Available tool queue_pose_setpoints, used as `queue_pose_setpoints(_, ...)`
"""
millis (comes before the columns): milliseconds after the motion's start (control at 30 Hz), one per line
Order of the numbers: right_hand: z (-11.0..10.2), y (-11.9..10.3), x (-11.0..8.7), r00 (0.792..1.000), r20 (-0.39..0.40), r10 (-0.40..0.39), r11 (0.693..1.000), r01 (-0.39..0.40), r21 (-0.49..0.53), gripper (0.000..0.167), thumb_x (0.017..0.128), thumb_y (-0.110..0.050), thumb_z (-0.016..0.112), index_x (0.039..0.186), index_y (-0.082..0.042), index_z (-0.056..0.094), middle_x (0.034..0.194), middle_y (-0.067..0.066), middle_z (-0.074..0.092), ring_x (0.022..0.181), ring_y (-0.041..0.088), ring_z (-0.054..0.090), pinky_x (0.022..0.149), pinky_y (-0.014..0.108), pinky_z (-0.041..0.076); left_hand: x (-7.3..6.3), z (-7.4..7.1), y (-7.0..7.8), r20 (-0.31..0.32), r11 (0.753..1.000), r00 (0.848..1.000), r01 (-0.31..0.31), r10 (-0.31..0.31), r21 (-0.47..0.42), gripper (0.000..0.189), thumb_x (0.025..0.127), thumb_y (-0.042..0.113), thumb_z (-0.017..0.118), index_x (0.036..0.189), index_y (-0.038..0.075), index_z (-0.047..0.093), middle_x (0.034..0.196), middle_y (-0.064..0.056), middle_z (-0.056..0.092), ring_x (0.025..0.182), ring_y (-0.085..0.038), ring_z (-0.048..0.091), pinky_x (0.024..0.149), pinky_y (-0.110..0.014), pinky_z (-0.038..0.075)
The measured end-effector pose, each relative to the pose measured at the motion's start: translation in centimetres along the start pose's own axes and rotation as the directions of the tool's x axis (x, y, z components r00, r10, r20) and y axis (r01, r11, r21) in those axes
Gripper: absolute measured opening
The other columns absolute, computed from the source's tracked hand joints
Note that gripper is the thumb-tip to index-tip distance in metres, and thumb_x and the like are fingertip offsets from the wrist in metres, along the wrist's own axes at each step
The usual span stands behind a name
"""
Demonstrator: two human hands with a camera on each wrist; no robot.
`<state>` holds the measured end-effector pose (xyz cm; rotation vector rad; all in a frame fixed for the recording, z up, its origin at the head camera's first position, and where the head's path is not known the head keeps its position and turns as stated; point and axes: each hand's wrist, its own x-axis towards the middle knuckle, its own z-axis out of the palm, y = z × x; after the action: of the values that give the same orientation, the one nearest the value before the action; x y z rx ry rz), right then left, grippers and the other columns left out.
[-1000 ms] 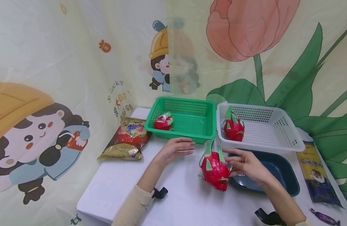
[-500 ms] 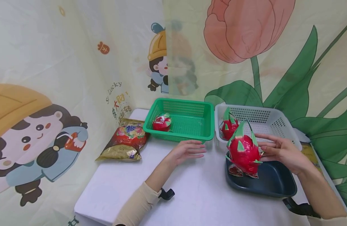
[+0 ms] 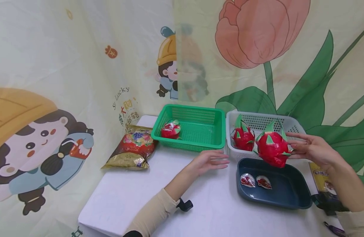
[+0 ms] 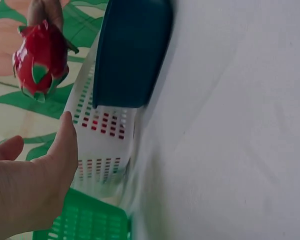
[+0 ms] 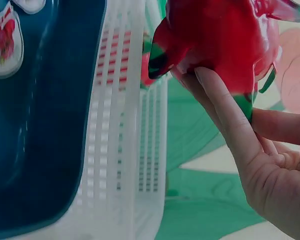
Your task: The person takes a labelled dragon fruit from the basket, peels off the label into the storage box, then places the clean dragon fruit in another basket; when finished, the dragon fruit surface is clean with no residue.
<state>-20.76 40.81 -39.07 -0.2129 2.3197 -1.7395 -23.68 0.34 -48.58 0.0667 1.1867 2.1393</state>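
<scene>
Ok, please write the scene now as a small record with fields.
Right hand: holds a raised red dragon fruit with green leaves
Left hand: fingers extended, holding nothing
Green perforated plastic basket: one round red-and-green fruit
White perforated plastic basket: second red, green-leaved dragon fruit
Dark blue rounded-corner tray: two small picture labels

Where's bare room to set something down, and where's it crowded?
Bare: white tablecloth between the gold bag and left sleeve; the green basket, right of its red fruit; the dark tray, right of its badges. Crowded: the white basket at its left end, with one dragon fruit inside, the held fruit in the right hand nearby.
</scene>
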Motion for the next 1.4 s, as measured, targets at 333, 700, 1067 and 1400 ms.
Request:
queue_pose_setpoints(333,-2.9,1.1,2.2,0.996,-0.056,0.064,0.997,-0.066,-0.026,0.037,0.108,-0.01,0.055,0.121,-0.045,0.06,0.103,-0.021,0.074,0.083,0.022,0.079,0.072,0.034,0.065,2.5,2.0,-1.0,-0.031,0.992,0.999,0.03,-0.034,-0.121,0.045,0.105,0.009,0.057,0.146,-0.007,0.049,0.143,-0.028,0.059,0.135,-0.049,0.053,0.113,-0.057,0.043)
queue_pose_setpoints(700,-4.7,2.2,5.3,0.988,-0.076,0.135,0.985,-0.142,-0.094,0.035,0.11,-0.023,0.055,0.144,-0.024,0.047,0.099,-0.029,0.068,0.086,0.016,0.078,0.079,0.035,0.065,4.4,3.1,-2.1,-0.141,0.981,0.99,-0.045,0.019,-0.187,0.037,0.104,0.003,0.058,0.14,-0.005,0.057,0.131,-0.023,0.068,0.129,-0.048,0.06,0.108,-0.055,0.05)
queue_pose_setpoints(1067,-5.4,4.0,7.7,0.979,-0.02,0.202,0.979,-0.202,-0.039,0.056,0.111,-0.012,0.048,0.161,-0.001,0.026,0.1,-0.026,0.066,0.091,0.016,0.076,0.085,0.044,0.064,5.5,3.4,-2.8,-0.189,0.973,0.981,-0.079,0.037,-0.219,0.01,0.104,0.008,0.062,0.095,0.011,0.063,0.125,-0.022,0.071,0.127,-0.05,0.059,0.108,-0.059,0.048)
queue_pose_setpoints(1400,-5.1,5.7,9.3,0.973,0.027,0.231,0.973,-0.23,-0.02,0.06,0.108,-0.011,0.055,0.161,0.0,0.027,0.112,-0.014,0.068,0.095,0.018,0.076,0.091,0.05,0.061,5.6,3.5,-3.0,-0.159,0.961,0.987,-0.079,0.038,-0.264,0.012,0.106,0.007,0.059,0.117,0.009,0.063,0.136,-0.026,0.065,0.127,-0.047,0.061,0.108,-0.058,0.049)
